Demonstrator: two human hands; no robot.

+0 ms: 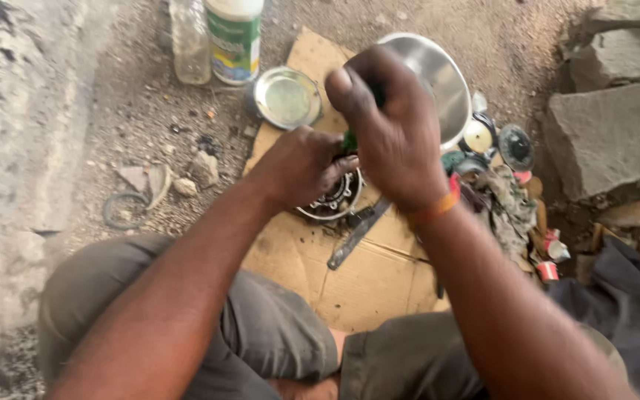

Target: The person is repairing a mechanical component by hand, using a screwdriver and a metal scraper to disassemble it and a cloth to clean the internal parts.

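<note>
Here, left hand (301, 167): clamped on a metal bearing (332, 198) resting on cardboard (350, 285).
Right hand (390, 122): fist closed around a green-handled tool (350, 140) above the bearing.
Beside: steel bowl (442, 78).

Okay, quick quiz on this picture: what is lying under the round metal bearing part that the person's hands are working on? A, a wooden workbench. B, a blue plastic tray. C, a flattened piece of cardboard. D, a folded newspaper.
C: the round metal bearing part, steadied by the left hand with the right hand above it, sits on a flattened piece of brown cardboard spread on the gritty ground.
</note>
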